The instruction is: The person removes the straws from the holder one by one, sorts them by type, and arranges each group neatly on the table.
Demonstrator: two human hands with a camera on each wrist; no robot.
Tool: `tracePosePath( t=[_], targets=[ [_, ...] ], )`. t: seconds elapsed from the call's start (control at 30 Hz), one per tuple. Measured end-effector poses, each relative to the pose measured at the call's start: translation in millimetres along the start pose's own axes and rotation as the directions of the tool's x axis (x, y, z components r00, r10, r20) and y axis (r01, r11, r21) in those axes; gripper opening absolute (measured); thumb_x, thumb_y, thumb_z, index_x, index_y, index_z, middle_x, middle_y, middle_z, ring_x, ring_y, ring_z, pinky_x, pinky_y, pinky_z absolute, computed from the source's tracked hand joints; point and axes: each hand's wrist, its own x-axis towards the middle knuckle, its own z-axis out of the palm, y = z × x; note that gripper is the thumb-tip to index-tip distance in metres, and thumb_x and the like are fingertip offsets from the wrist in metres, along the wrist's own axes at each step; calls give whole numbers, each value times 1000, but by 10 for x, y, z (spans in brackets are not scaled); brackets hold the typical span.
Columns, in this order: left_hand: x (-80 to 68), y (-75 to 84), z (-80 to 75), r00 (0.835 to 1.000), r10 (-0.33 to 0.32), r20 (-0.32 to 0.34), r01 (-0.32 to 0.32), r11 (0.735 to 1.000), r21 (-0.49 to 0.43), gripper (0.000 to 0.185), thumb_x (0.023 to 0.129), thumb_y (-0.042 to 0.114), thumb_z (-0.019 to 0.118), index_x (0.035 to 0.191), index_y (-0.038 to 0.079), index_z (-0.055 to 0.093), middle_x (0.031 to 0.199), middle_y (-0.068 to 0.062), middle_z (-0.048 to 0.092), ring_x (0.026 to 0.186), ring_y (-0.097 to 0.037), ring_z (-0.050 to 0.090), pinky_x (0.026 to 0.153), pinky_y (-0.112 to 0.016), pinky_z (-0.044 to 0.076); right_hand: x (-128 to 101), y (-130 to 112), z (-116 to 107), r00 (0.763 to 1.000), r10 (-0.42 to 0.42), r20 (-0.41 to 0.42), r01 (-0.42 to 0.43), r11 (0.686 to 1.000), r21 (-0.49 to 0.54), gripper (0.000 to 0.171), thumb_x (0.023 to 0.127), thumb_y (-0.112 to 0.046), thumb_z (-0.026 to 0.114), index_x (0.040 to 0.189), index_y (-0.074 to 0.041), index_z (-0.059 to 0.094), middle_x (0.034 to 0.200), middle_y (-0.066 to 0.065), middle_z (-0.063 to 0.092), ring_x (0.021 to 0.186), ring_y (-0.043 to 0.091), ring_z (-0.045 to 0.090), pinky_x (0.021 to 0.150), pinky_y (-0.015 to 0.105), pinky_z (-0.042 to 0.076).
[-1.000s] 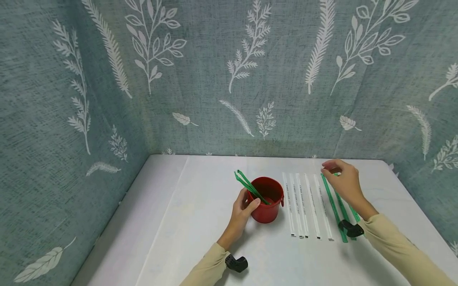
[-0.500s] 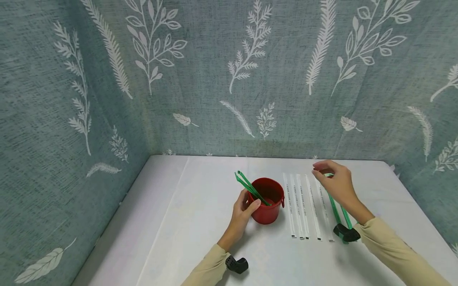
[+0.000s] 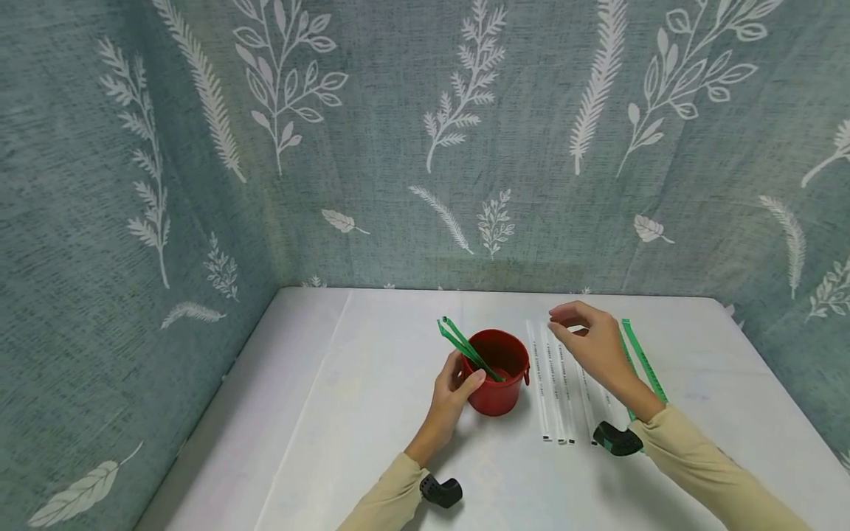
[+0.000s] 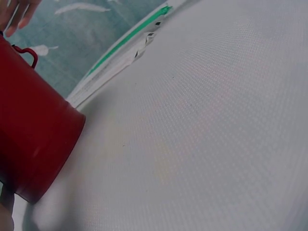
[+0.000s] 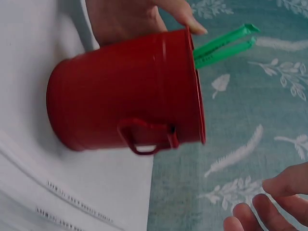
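Observation:
A small red bucket [image 3: 494, 400] with side loops stands upright on the white table. My left hand [image 3: 446, 402] grips its left side, thumb at the rim and fingers round the wall. Two slim green wrapped sticks [image 3: 457, 338], like straws in wrappers, lean in the bucket with their ends above the rim. My right hand [image 3: 594, 350] hovers over a row of white wrapped sticks [image 3: 538, 383] with printed text. Its fingers are loosely bent, with nothing visible between them; in the right wrist view the fingertips [image 5: 263, 199] stand apart from the bucket.
More green wrapped sticks [image 3: 645, 361] lie right of the white row, partly behind my right hand and forearm. A patterned teal cloth [image 3: 372, 147] hangs behind and to the left of the table [image 3: 352, 413]. Black wrist cameras sit on both sleeves.
My right hand has moved left, from above the green sticks to above the white ones. My left hand and the bucket have stayed in place.

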Motion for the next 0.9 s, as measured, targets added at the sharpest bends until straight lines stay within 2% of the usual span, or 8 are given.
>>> tracePosePath(
  t=[0.2,0.47,0.7,0.9],
  targets=[
    [2,-13,3,1000,0,-8,0,1000,3,53,93,16,55,141,5,36,138,-17,44,127,-23,39,101,-36,39,-13,-85,101,999,-18,28,18,1000,26,13,85,-6,68,99,-5,68,92,6,69,83,18,63,66,18,49],
    [6,-21,10,1000,8,-30,-8,1000,-13,51,93,18,56,140,7,39,136,-14,47,127,-26,40,102,-39,38,-9,-179,248,998,-45,53,40,996,77,14,84,-5,70,97,-7,68,90,5,69,82,17,64,66,21,51],
    [-2,-3,-4,1000,-24,-17,24,1000,7,53,93,19,55,142,11,37,138,-10,46,128,-21,39,103,-38,37,-28,-243,402,994,-24,106,6,986,168,13,85,-4,68,98,-5,68,92,9,69,83,20,66,66,23,53],
    [-6,2,-4,999,-27,-18,27,1000,5,51,93,18,54,142,12,37,138,-8,46,129,-20,39,105,-40,34,-42,-295,533,990,-35,138,4,977,215,15,84,-4,69,99,-2,68,92,10,69,82,22,66,67,24,54]
  ],
)
